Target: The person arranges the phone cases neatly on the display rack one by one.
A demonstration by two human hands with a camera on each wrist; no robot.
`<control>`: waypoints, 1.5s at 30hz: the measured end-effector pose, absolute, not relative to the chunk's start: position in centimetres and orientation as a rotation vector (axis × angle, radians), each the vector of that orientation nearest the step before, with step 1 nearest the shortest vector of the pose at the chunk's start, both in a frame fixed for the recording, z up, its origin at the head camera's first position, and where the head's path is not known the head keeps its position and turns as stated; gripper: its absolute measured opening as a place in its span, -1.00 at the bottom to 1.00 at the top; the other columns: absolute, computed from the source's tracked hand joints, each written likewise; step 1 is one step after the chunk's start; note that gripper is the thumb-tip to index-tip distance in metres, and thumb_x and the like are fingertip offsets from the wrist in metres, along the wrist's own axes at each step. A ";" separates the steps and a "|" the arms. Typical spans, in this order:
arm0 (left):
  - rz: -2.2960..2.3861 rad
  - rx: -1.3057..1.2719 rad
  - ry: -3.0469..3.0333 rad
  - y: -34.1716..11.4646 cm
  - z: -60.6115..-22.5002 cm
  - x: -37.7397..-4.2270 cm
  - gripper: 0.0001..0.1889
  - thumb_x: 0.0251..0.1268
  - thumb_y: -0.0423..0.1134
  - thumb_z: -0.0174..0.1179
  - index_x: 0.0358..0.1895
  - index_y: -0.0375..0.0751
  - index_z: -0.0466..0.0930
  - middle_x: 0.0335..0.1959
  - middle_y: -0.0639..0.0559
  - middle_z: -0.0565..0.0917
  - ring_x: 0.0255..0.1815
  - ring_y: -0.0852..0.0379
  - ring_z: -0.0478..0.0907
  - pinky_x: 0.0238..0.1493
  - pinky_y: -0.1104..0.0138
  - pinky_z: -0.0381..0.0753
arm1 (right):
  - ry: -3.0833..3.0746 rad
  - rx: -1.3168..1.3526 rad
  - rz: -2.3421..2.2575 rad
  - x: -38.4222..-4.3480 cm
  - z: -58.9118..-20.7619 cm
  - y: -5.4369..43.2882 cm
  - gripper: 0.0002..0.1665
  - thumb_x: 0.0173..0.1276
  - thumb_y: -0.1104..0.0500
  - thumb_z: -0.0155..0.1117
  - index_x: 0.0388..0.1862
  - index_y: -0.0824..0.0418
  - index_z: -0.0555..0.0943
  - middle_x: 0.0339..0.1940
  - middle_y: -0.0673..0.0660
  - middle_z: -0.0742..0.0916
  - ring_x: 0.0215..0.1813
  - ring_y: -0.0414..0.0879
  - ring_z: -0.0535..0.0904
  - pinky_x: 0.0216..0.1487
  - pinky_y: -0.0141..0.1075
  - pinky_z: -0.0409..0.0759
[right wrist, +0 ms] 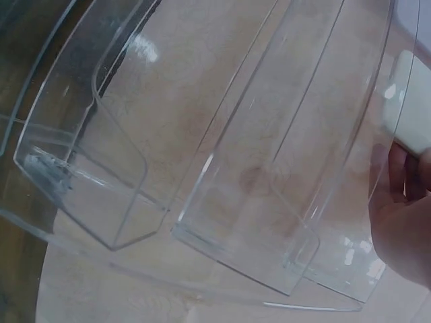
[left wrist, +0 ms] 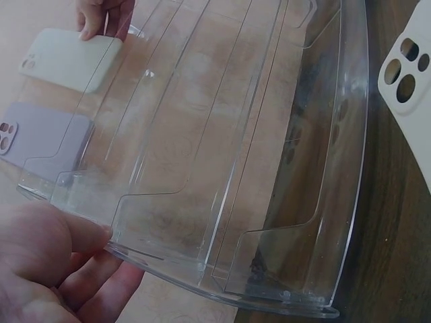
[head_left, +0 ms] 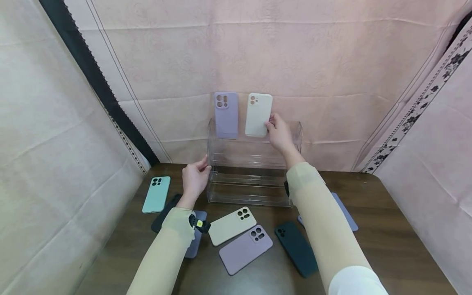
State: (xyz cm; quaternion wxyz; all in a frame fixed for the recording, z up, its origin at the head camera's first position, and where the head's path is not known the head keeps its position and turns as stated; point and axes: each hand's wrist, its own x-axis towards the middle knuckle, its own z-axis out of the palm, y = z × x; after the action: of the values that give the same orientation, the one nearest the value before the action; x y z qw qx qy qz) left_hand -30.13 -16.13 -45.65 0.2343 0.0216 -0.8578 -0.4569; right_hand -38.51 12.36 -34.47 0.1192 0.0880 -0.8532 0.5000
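Observation:
A clear tiered display rack (head_left: pixel 254 200) stands at the back of the table against the cloth. My left hand (head_left: pixel 194 180) pinches its left side edge; the left wrist view shows thumb and fingers on either side of the thin clear panel (left wrist: pixel 161 266). On the top tier, a lavender phone case (head_left: pixel 226 116) stands upright at the left. To its right my right hand (head_left: pixel 281 133) holds an off-white phone case (head_left: pixel 258 114) by its lower right edge, slightly tilted. The right wrist view catches only part of this white case (right wrist: pixel 409 101).
Below the rack lie a cream case (head_left: pixel 232 226), a purple case (head_left: pixel 245 250) and a dark teal case (head_left: pixel 298 249). At left are a mint case (head_left: pixel 156 194), a dark case (head_left: pixel 166 213) and a blue one (head_left: pixel 193 246). Another blue case (head_left: pixel 344 213) is partly behind my right arm.

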 end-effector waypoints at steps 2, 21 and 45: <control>-1.259 0.056 -2.356 -16.1 -45.7 -30.0 -0.58 0.31 -0.33 0.36 0.22 0.04 0.64 0.00 -0.02 0.75 0.04 0.03 0.70 0.00 0.11 0.68 | -2.523 0.252 1.442 -38.7 -34.5 12.5 -0.62 0.65 0.05 -0.07 0.31 0.14 0.41 0.25 0.16 0.64 0.26 -0.04 0.56 0.21 -0.17 0.56; -1.263 0.066 -2.376 -16.1 -45.3 -29.7 -0.56 0.33 -0.33 0.34 0.25 0.06 0.62 0.05 -0.04 0.73 0.06 0.00 0.69 0.01 0.09 0.67 | -2.643 0.251 1.286 -39.2 -34.5 12.8 -0.58 0.64 0.01 -0.03 0.34 0.12 0.43 0.23 0.14 0.66 0.19 0.02 0.60 0.13 -0.09 0.56; -1.270 0.077 -2.370 -16.0 -45.3 -29.7 -0.56 0.32 -0.33 0.34 0.24 0.09 0.61 0.04 -0.03 0.73 0.06 0.00 0.69 0.01 0.08 0.67 | -2.557 0.257 1.220 -38.7 -35.2 12.3 -0.46 0.55 0.00 0.16 0.44 0.08 0.44 0.12 0.13 0.72 0.16 -0.01 0.61 0.17 -0.09 0.55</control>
State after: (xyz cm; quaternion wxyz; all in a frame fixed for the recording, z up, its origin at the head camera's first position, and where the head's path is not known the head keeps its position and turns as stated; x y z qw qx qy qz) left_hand -29.70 -16.05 -45.29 0.2239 0.0279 -0.8587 -0.4602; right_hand -38.72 12.32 -35.22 0.1478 0.0894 -0.8890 0.4240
